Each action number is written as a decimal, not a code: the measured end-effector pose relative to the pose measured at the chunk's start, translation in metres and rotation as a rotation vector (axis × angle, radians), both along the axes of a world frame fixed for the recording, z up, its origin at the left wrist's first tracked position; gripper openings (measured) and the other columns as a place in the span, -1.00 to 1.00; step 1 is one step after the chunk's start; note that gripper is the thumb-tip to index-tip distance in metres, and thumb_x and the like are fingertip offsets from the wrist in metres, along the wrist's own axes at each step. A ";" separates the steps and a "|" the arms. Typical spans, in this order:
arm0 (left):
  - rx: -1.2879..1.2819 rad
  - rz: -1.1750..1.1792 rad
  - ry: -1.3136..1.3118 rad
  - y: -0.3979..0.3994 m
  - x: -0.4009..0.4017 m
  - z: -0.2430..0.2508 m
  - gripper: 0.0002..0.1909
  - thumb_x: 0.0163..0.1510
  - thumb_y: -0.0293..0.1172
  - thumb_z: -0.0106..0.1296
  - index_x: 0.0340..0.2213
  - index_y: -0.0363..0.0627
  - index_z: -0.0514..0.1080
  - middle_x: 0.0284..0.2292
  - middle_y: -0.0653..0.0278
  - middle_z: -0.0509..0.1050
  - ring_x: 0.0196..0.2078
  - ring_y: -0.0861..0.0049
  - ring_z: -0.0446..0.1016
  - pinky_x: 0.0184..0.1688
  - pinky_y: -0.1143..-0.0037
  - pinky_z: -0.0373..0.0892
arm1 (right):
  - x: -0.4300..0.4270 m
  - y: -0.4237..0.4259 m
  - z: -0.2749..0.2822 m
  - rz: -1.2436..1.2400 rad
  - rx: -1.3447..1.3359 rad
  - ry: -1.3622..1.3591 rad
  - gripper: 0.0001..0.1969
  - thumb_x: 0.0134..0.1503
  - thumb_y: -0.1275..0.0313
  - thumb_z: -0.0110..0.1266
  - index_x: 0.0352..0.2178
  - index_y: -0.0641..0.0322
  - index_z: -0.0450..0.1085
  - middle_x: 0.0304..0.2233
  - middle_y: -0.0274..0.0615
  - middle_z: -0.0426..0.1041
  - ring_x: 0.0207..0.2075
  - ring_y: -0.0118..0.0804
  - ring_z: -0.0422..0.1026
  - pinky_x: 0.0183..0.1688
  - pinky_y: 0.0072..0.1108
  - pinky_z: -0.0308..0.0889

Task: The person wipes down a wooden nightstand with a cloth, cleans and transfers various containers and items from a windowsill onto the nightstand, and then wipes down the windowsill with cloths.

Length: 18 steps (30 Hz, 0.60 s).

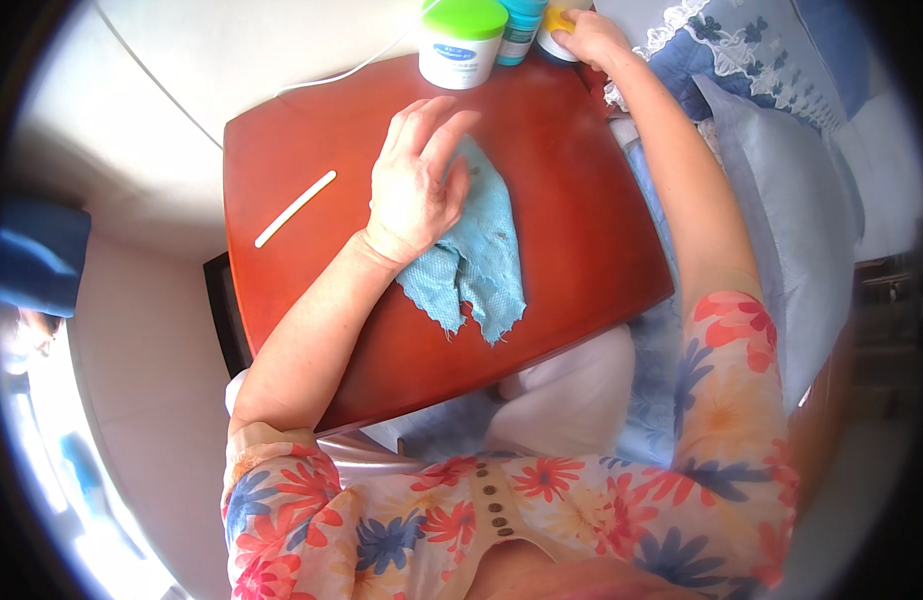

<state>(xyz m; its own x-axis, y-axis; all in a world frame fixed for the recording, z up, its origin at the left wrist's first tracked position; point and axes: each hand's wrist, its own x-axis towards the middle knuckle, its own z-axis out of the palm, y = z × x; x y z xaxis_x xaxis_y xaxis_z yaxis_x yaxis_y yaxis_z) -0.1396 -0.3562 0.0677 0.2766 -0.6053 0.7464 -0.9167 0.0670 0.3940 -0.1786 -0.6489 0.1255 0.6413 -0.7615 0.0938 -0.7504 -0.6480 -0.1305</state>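
Observation:
My left hand (424, 176) hovers over or rests at the upper left part of a frayed light-blue cloth (488, 247), its fingers apart and nothing seen in them; whether it touches the cloth is unclear. The cloth lies on a reddish-brown wooden tabletop (574, 217). At the far right corner, my right hand (593, 34) has its fingers on a white jar with a yellow lid (555, 39). Beside that jar stand a teal container (520, 34) and a white tub with a green lid (461, 52).
A white flat stick (296, 209) lies at the left of the tabletop. A white cable (341, 76) runs along the back edge by the wall. At the right are a lace-trimmed pillow (769, 60) and blue bedding (653, 375).

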 end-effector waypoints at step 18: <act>-0.018 -0.008 -0.017 -0.001 0.003 -0.007 -0.65 -0.23 -0.64 0.00 -0.29 -0.12 0.39 -0.16 0.12 0.32 -0.11 0.19 0.29 -0.10 0.39 0.29 | 0.006 -0.027 -0.034 0.118 -0.102 -0.226 -0.43 -0.26 0.18 0.22 -0.20 0.22 0.30 -0.28 0.01 0.42 -0.24 -0.07 0.40 -0.20 -0.42 0.32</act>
